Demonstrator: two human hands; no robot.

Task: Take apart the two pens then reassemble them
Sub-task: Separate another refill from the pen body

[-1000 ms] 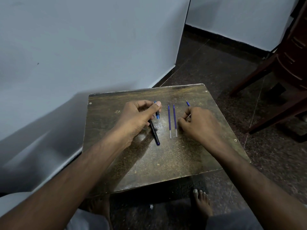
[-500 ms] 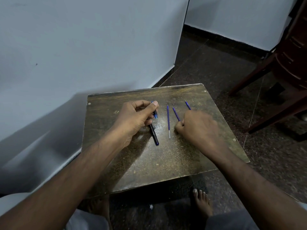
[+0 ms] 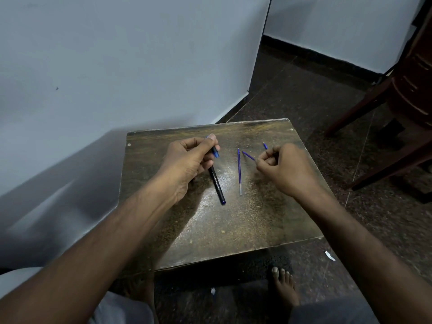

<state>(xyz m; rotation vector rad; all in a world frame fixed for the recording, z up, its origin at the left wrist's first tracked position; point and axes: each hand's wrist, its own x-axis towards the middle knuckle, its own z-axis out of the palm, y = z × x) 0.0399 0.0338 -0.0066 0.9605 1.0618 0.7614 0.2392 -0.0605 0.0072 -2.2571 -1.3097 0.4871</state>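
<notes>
Risking a roll-off: the loose refill (image 3: pixel 239 174) is lying free on the small table (image 3: pixel 198 230), btwn the hands, and a nudge from either wrist is likely sending it to the floor. Black pen barrel (image 3: pixel 217 183) is resting w/ its near tip on the table, far end clamped in the left hand (image 3: pixel 187 160), fingers curled shut round it. Right hand (image 3: pixel 282 169) is pinching the second refill (image 3: pixel 248 155), fingertips closed on it, tip slanting up-left. Thin refill is probably slipping or bending if squeezed off-axis.

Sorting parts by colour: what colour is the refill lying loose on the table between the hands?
Blue, with a pale end nearest the person, on the refill; the head view shows it.
</notes>
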